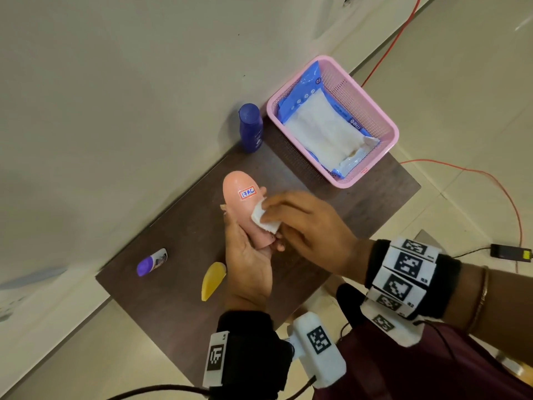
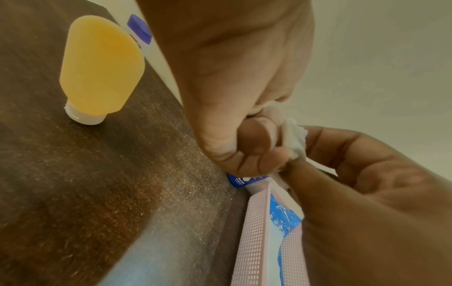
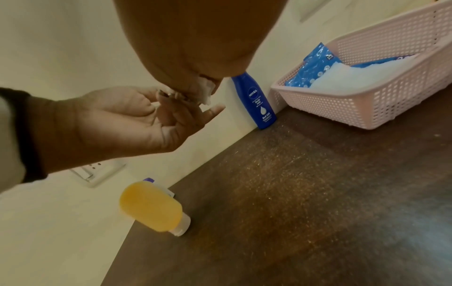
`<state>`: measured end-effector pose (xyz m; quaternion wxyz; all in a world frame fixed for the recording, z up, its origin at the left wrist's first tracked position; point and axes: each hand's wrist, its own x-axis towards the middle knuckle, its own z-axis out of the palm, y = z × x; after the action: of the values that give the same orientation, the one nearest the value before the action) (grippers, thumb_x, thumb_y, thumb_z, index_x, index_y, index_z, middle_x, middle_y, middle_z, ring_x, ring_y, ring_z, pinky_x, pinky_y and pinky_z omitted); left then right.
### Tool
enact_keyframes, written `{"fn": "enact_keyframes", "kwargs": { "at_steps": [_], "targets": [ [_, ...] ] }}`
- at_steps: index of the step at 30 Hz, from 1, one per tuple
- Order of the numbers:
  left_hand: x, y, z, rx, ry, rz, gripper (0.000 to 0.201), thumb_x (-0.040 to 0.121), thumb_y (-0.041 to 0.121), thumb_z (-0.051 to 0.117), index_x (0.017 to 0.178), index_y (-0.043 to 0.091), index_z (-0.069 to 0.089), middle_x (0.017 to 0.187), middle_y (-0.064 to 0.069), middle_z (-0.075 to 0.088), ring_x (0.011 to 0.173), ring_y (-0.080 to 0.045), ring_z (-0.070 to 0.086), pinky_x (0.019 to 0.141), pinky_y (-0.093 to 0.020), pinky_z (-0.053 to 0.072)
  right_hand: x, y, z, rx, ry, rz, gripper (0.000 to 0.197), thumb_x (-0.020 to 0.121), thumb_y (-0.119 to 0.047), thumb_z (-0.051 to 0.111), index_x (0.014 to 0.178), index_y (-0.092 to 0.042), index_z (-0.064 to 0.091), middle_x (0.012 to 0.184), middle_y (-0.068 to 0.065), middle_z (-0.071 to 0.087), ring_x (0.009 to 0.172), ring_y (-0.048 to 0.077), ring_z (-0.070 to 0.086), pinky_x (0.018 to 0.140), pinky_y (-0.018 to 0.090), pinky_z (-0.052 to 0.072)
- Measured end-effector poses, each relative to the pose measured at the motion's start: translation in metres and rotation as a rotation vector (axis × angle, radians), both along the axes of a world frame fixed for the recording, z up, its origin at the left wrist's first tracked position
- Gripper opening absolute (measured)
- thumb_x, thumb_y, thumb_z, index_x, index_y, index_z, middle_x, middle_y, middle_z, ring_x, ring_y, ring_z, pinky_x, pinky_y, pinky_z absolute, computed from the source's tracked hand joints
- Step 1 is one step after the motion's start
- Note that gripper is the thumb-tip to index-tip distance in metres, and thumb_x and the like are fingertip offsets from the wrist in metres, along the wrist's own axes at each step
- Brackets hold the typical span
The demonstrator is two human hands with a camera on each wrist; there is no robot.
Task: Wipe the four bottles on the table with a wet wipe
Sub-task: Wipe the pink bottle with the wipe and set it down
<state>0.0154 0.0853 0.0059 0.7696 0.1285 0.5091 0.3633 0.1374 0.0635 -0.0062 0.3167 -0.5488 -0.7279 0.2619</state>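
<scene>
My left hand point(image 1: 248, 255) grips the lower end of a pink bottle point(image 1: 240, 194) with a small label and holds it above the dark table point(image 1: 178, 321). My right hand point(image 1: 297, 223) pinches a folded white wet wipe point(image 1: 264, 219) and presses it against the bottle's side. A blue bottle point(image 1: 250, 128) stands by the wall. A yellow bottle point(image 1: 212, 281) stands cap-down left of my left hand, and a small purple-capped bottle point(image 1: 151, 262) is farther left. In the right wrist view the wipe point(image 3: 205, 91) shows below my fingers, with the blue bottle point(image 3: 257, 100) behind it.
A pink mesh basket point(image 1: 389, 125) at the table's far right corner holds an open blue pack of wipes point(image 1: 326, 128). The wall runs along the table's far side. A red cable point(image 1: 490, 180) lies on the floor to the right. Bare tabletop point(image 3: 293, 193) lies under my hands.
</scene>
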Motion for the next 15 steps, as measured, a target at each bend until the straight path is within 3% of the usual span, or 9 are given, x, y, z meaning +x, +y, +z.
{"fn": "enact_keyframes", "kwargs": {
  "at_steps": [3,5,7,10,12,15],
  "targets": [
    [-0.006,0.002,-0.003,0.003,0.017,0.009,0.065,0.091,0.06,0.015,0.13,0.022,0.051,0.111,-0.001,0.07,0.093,-0.018,0.065,0.071,-0.03,0.049,0.0,-0.006,-0.005,0.039,-0.023,0.091,0.02,0.084,-0.003,0.055,0.1,-0.001,0.067,0.108,0.019,0.063,0.1,0.024,0.055,0.088,0.022,0.041],
    [-0.009,0.001,-0.003,0.024,0.017,0.005,0.063,0.089,0.062,0.015,0.128,0.028,0.051,0.126,-0.005,0.063,0.107,-0.021,0.062,0.084,-0.037,0.048,0.003,-0.003,-0.008,0.071,-0.035,0.167,0.02,0.083,-0.003,0.06,0.101,-0.003,0.066,0.108,0.017,0.062,0.099,0.024,0.055,0.085,0.026,0.043],
    [-0.009,0.0,-0.002,0.038,0.008,-0.003,0.06,0.09,0.062,0.011,0.119,0.033,0.054,0.118,-0.001,0.067,0.094,-0.017,0.066,0.077,-0.035,0.048,0.008,0.007,-0.008,0.082,-0.031,0.219,0.019,0.083,-0.004,0.06,0.101,-0.003,0.067,0.108,0.016,0.063,0.099,0.024,0.055,0.085,0.027,0.044],
    [-0.006,-0.003,-0.002,0.061,-0.002,-0.016,0.06,0.088,0.064,0.013,0.117,0.032,0.056,0.089,0.003,0.069,0.061,-0.012,0.058,0.056,-0.027,0.041,0.011,0.028,-0.006,0.07,-0.018,0.135,0.018,0.082,-0.004,0.061,0.099,-0.001,0.068,0.105,0.017,0.063,0.098,0.025,0.056,0.084,0.03,0.046],
    [-0.003,-0.004,-0.001,0.068,0.005,-0.015,0.059,0.088,0.064,0.013,0.118,0.034,0.054,0.084,0.005,0.069,0.058,-0.011,0.056,0.052,-0.026,0.038,0.007,0.04,-0.005,0.038,0.014,0.036,0.02,0.082,-0.008,0.061,0.1,-0.001,0.066,0.105,0.017,0.062,0.098,0.021,0.054,0.085,0.026,0.045],
    [-0.002,-0.004,-0.001,0.07,0.018,-0.007,0.056,0.093,0.06,0.008,0.119,0.038,0.052,0.089,0.008,0.071,0.061,-0.009,0.06,0.051,-0.025,0.041,-0.002,0.049,-0.002,0.001,0.024,-0.042,0.027,0.084,-0.016,0.056,0.106,-0.003,0.065,0.106,0.016,0.061,0.1,0.019,0.053,0.087,0.022,0.041]
  ]
}}
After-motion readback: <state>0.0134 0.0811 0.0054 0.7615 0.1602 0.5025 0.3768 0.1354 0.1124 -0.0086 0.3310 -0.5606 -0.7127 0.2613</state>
